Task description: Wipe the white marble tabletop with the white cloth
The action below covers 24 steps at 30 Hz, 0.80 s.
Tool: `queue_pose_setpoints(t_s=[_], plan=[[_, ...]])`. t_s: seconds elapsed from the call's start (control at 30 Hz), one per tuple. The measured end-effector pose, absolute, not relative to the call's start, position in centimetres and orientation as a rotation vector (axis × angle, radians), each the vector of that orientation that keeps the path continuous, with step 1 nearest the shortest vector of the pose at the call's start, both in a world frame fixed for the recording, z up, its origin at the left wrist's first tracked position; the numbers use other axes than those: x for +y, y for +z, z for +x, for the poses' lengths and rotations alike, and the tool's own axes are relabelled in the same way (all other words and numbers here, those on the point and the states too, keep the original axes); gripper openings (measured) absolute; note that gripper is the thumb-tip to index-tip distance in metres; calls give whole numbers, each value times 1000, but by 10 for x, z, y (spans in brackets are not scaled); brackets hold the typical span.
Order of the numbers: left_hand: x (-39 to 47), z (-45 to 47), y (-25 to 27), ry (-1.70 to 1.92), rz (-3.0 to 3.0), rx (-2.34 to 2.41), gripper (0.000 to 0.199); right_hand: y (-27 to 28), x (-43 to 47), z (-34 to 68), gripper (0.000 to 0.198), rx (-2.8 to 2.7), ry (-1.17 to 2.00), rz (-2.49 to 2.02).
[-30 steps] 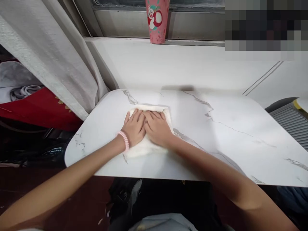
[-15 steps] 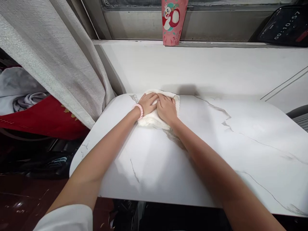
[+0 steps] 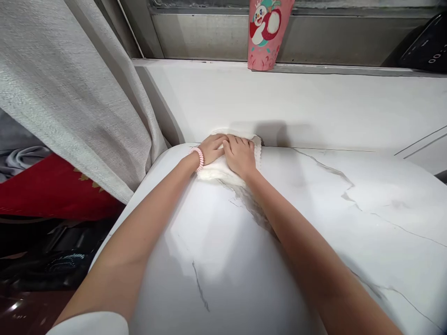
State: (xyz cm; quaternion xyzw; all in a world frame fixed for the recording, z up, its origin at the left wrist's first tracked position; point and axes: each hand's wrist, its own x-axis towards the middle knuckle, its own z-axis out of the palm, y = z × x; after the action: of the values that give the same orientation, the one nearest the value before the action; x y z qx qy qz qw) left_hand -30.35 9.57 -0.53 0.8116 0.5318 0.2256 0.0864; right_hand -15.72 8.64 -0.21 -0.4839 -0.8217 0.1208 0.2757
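Observation:
A white cloth [image 3: 219, 171] lies at the far edge of a white marble-patterned table [image 3: 216, 242]. My left hand [image 3: 212, 149] rests flat on its left part, fingers stretched out, with a pink coiled band [image 3: 199, 159] round the wrist. Beside it my right hand [image 3: 240, 155] presses on the cloth's right part, its fingers flat and pointing away from me. The fingertips of both hands touch or nearly touch in the middle. Part of the cloth is hidden beneath the hands.
Behind the table rises a white wall panel [image 3: 209, 97]. On its ledge stand a pink cup [image 3: 267, 37] and, at the far right, a dark phone [image 3: 426, 49]. A grey curtain [image 3: 104, 107] hangs at the left, near red fabric [image 3: 63, 190].
Both hands have pushed the cloth a little farther toward the wall, baring more of the grey marbling in front of it. The view has moved closer, and less of the phone shows.

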Motion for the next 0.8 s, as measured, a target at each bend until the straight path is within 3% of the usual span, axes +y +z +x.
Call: queue_pose_setpoints(t_s=[0.47, 0.8], plan=[[40, -366, -14, 610, 2411, 1807, 45, -5, 43, -203, 39, -2297, 296, -1140], [-112, -309, -17, 450, 2463, 2026, 53, 1, -72, -141, 44, -2419, 337, -873]])
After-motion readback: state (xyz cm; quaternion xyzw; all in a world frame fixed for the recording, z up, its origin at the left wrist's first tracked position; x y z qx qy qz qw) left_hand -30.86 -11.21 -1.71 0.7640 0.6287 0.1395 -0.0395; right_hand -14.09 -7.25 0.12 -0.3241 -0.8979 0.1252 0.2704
